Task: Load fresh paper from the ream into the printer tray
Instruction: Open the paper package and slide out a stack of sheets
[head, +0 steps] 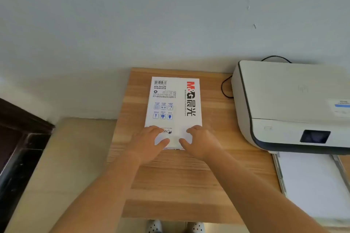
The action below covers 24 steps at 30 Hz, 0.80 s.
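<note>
Item 1, ream [173, 104]: wrapped, flat on my wooden table [170, 179], left of the printer [291, 108]. Left hand [149, 141] and right hand [200, 141] both pressed on its near end, fingers spread, thumbs at the wrapper edge (neither clamped on it). Item 2, printer tray [310, 185]: pulled out, white sheets inside.

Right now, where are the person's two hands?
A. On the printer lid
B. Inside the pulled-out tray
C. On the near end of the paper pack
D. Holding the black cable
C: the left hand and right hand both rest on the near end of the paper pack, which lies on the wooden table left of the printer.
</note>
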Each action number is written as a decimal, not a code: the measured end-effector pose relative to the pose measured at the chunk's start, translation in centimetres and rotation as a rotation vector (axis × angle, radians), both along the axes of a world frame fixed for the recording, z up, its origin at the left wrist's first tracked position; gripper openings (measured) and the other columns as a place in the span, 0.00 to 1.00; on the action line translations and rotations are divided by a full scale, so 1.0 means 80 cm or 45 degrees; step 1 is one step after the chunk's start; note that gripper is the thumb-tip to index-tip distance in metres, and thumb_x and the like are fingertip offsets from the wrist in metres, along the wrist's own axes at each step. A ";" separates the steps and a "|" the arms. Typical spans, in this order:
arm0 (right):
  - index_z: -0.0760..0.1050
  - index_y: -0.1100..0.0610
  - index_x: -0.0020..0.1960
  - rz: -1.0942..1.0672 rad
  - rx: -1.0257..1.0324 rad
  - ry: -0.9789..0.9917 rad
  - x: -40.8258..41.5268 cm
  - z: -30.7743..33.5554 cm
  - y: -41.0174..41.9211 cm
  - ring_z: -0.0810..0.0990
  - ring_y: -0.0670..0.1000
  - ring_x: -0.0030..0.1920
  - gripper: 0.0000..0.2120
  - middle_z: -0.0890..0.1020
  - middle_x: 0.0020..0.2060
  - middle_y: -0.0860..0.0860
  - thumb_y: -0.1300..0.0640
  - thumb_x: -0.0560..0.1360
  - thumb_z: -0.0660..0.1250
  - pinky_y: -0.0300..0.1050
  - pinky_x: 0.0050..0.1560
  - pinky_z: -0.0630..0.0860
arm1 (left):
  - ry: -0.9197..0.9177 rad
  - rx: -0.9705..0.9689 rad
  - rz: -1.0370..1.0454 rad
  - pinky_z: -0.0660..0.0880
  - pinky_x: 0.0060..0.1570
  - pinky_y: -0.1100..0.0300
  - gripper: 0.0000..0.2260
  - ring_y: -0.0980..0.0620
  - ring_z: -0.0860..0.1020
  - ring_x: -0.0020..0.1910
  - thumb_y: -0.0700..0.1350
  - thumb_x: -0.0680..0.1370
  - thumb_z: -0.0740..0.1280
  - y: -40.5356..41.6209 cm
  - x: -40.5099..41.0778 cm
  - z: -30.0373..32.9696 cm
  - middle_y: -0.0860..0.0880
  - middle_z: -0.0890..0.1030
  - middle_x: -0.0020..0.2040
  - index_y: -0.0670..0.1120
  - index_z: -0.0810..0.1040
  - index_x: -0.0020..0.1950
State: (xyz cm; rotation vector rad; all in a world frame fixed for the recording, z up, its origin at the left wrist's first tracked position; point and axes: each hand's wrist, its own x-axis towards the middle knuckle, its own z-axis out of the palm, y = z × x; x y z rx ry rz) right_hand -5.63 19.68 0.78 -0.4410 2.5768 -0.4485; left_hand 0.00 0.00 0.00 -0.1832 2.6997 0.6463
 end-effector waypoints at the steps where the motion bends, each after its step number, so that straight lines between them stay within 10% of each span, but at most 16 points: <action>1: 0.68 0.54 0.71 0.007 0.001 0.006 0.000 -0.002 -0.004 0.70 0.53 0.68 0.28 0.72 0.68 0.50 0.39 0.76 0.60 0.50 0.63 0.73 | 0.001 0.002 -0.001 0.58 0.69 0.52 0.24 0.55 0.62 0.71 0.63 0.78 0.54 -0.001 0.002 0.000 0.57 0.65 0.72 0.54 0.65 0.71; 24: 0.78 0.54 0.57 0.003 0.141 0.273 0.003 -0.051 -0.052 0.71 0.53 0.57 0.12 0.76 0.56 0.50 0.58 0.77 0.60 0.48 0.58 0.67 | 0.016 -0.094 -0.068 0.57 0.71 0.52 0.25 0.54 0.61 0.72 0.62 0.78 0.56 -0.053 0.026 -0.011 0.56 0.65 0.72 0.53 0.65 0.72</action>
